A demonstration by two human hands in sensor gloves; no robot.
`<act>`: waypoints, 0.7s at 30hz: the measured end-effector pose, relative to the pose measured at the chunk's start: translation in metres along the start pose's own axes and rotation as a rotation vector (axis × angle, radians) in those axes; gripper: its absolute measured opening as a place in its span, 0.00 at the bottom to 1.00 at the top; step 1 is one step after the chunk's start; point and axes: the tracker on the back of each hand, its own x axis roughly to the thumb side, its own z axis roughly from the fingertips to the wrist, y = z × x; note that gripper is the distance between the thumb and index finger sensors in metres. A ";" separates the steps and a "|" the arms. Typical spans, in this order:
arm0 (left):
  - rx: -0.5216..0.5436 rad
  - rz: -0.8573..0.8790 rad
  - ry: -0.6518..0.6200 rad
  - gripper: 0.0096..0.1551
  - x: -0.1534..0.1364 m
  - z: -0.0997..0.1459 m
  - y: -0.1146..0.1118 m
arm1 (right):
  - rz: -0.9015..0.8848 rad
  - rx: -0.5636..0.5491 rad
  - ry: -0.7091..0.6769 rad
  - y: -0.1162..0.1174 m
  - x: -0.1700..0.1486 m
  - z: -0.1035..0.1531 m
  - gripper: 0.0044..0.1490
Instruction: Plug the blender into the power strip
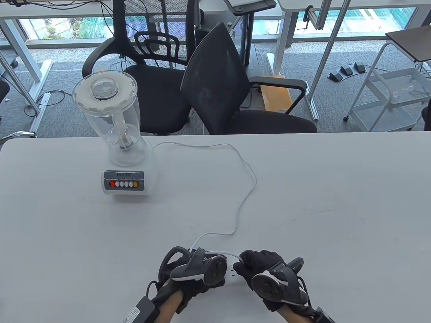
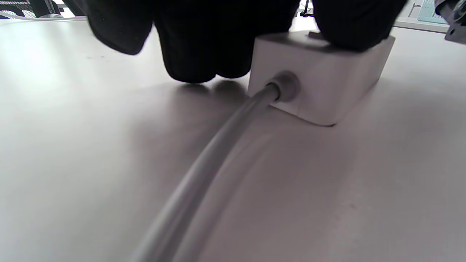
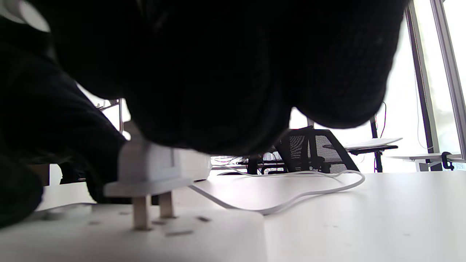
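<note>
The blender (image 1: 121,148), a clear jar on a white base, stands at the table's left. Its white cord (image 1: 247,188) loops across the table to my hands near the front edge. My left hand (image 1: 215,269) holds the white power strip (image 1: 231,272) down, with fingers (image 2: 204,54) on top of it and beside its end (image 2: 320,87). My right hand (image 1: 243,264) grips the blender's white plug (image 3: 160,167) above the strip (image 3: 145,236). The plug's prongs (image 3: 142,213) stand at the strip's slots, most of their length still showing.
The strip's thick grey cable (image 2: 218,153) runs toward me along the table. Two black office chairs (image 1: 229,87) stand behind the table's far edge. A white table (image 1: 336,202) stretches to the right.
</note>
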 end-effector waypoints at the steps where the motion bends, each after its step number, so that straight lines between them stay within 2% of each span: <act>1: 0.000 0.000 0.000 0.43 0.000 0.000 0.000 | 0.000 0.005 0.002 0.000 0.000 0.000 0.25; 6: -0.007 -0.003 0.002 0.43 0.001 0.000 0.000 | -0.064 0.062 0.066 0.000 -0.009 -0.002 0.24; 7: -0.008 -0.004 0.002 0.43 0.001 0.000 0.000 | -0.063 0.120 0.044 0.007 -0.007 -0.002 0.25; 8: -0.010 -0.005 0.002 0.43 0.001 -0.001 0.000 | -0.045 0.123 0.059 0.005 -0.011 0.002 0.25; 9: -0.011 -0.005 0.002 0.43 0.001 0.000 0.000 | -0.115 0.094 0.066 0.008 -0.009 -0.001 0.25; 11: -0.012 -0.006 0.002 0.43 0.001 0.000 0.000 | -0.022 0.131 0.044 0.008 -0.005 -0.003 0.25; 15: -0.012 -0.009 0.003 0.43 0.001 0.000 0.000 | 0.006 0.123 0.038 0.008 0.001 -0.004 0.25; 21: -0.035 -0.047 0.008 0.43 0.002 0.001 0.002 | -0.040 0.094 0.009 0.010 -0.007 -0.002 0.26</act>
